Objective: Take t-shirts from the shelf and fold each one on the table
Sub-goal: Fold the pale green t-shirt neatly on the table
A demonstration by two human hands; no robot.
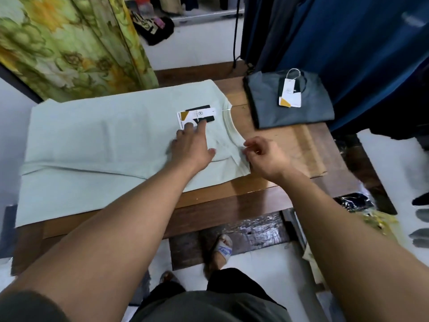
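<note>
Curtain: a green and yellow floral curtain (69,43) is hanging at the far left, behind the table.
Hanging clothes: dark blue garments (348,43) are hanging at the far right.
Floor bundle: a dark bundle of clothing (155,29) is lying on the white floor beyond.
Sandal: a blue-strapped sandal (224,248) is resting on a dark plank (255,231) under the table.

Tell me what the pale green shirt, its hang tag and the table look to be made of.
Pale mint green t-shirt: soft matte knit, probably cotton; it creases and has a ribbed collar. White, black and gold hang tag: stiff printed card, lying flat. Brown table: wood, visible grain and plank seams, dull finish.
</note>
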